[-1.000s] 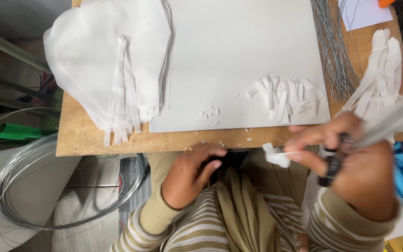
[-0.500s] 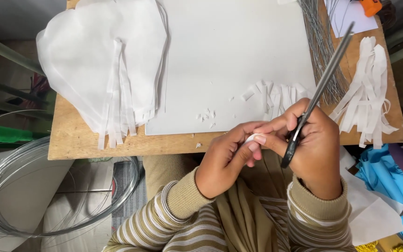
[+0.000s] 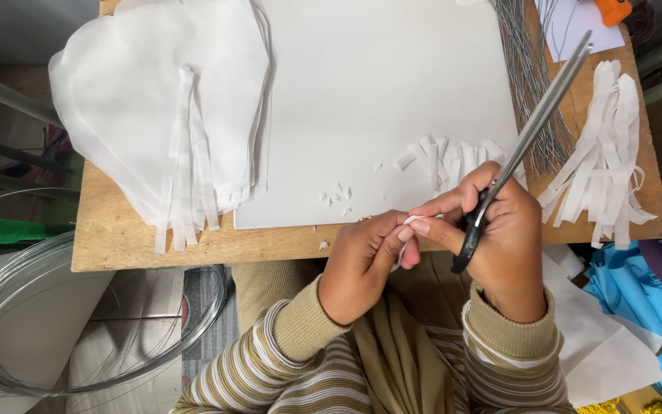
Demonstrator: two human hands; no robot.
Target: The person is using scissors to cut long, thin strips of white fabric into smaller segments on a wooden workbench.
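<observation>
While the right hand (image 3: 503, 245) grips the black-handled steel scissors (image 3: 522, 149), blades closed and angled toward the far right corner of the wooden tabletop (image 3: 116, 245), the left hand (image 3: 362, 264) pinches a small white paper strip (image 3: 408, 222) just off the near edge.

White paper strips (image 3: 603, 157) and board (image 3: 377, 92) — black-handled scissors (image 3: 515, 153), olive-and-cream striped sleeves (image 3: 285, 353).
</observation>
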